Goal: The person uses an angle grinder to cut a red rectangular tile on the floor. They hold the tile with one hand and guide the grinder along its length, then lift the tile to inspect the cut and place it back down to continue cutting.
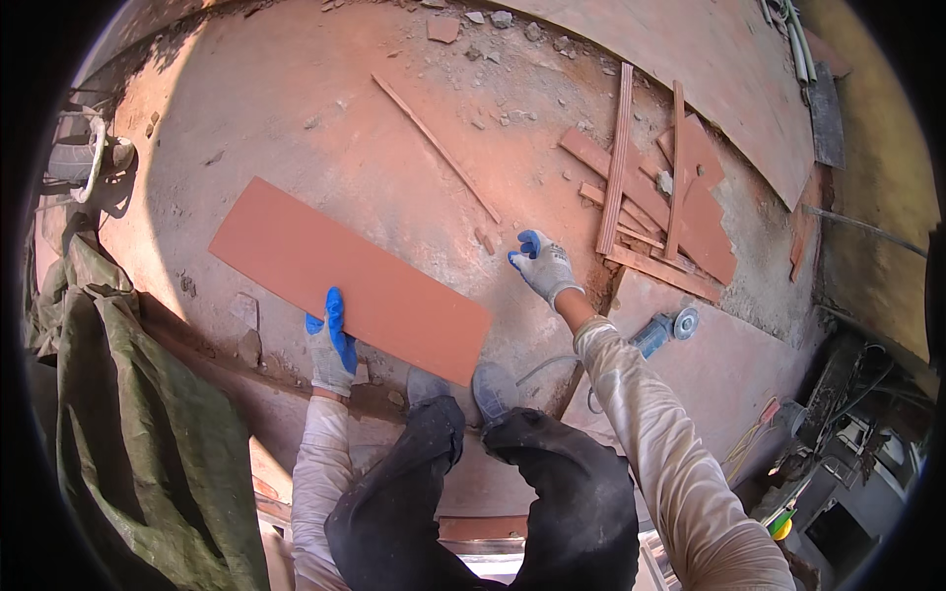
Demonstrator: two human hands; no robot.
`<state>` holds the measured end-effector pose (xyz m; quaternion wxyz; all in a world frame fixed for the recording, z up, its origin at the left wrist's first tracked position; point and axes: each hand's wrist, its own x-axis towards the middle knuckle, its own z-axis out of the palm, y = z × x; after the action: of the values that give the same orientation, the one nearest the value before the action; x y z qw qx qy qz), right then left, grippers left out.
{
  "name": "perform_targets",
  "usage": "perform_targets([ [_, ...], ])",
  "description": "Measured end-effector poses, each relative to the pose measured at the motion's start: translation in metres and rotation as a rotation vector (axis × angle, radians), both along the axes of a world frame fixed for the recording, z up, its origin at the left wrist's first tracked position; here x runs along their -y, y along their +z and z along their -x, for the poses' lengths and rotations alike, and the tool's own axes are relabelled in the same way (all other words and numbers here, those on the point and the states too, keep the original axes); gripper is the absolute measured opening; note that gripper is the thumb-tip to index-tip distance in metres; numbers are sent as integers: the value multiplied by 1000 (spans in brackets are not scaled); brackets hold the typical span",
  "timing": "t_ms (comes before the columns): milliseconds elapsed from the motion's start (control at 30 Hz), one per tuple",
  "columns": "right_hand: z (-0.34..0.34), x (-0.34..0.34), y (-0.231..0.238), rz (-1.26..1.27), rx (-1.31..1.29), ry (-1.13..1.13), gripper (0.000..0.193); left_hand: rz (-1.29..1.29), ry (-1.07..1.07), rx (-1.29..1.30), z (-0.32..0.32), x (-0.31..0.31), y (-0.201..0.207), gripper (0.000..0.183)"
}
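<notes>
Terracotta slab (360,274) slants far-left to near-right; the left hand (334,345) grips its near edge, the right hand (544,268), half-curled, empty, hovers beyond its right end.

Daylight, and here's hard sun blazing along the left edge of the floor (266,128), cut by a curving shadow line! Right of it, soft even shade, the terracotta slab (360,281) flatly lit, crisp. Glare beyond the lower edge, dim clutter (852,463) off the lower-right corner, straight lines bending, rim black.
</notes>
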<state>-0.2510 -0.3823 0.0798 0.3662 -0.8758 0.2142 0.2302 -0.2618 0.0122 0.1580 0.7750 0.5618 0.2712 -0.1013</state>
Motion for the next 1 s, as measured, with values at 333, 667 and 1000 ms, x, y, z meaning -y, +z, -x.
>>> perform_targets([
  [333,-102,-40,-81,254,154,162,43,6,-309,81,-8,18,-121,55],
  [667,-5,107,-61,-144,635,-652,18,-127,-486,101,-55,72,-172,59],
  [1000,53,225,-100,317,610,-825,17,0,-468,111,-88,74,-203,58],
])
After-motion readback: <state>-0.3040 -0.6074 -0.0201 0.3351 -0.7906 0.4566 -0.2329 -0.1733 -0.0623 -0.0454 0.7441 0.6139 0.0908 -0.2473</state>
